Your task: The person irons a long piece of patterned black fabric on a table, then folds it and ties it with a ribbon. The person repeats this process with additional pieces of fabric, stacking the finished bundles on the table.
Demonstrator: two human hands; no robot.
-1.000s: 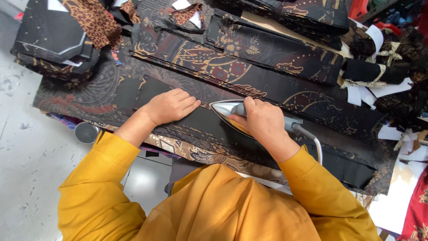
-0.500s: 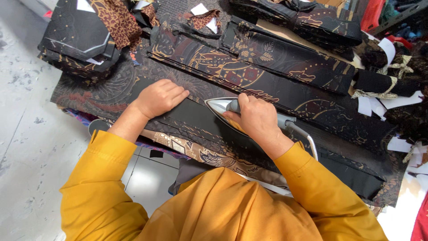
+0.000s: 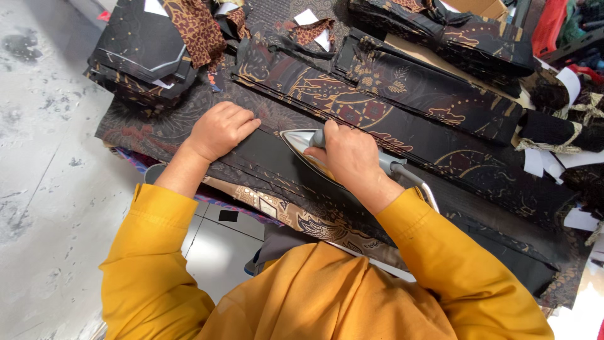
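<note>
While the counter is buried almost edge to edge under dark patterned cloth, the piece being worked is a long black fabric strip that runs diagonally from upper left, near the person's left side, down toward the lower right corner. Its long axis lies along that slant, and the iron's nose points up it to the upper left.

Beyond it, farther from the person, lie several folded batik strips in black, brown and gold, set parallel on the same slant. At the upper left corner sits a stack of folded dark cloth pieces with a brown spotted piece thrown over it. On the right edge are black bundles tied with pale ribbon.

The iron, silvery with a pointed sole, sits flat on the strip. The right hand is closed around its handle, covering most of it. The left hand lies open and palm down on the strip, just up the strip from the iron's tip, near it but not touching, so it is the nearer hand to the stretch ahead of the iron.

Small white paper tags lie among the cloth at the top, and larger white slips lie at the right edge; nothing on them can be made out.
</note>
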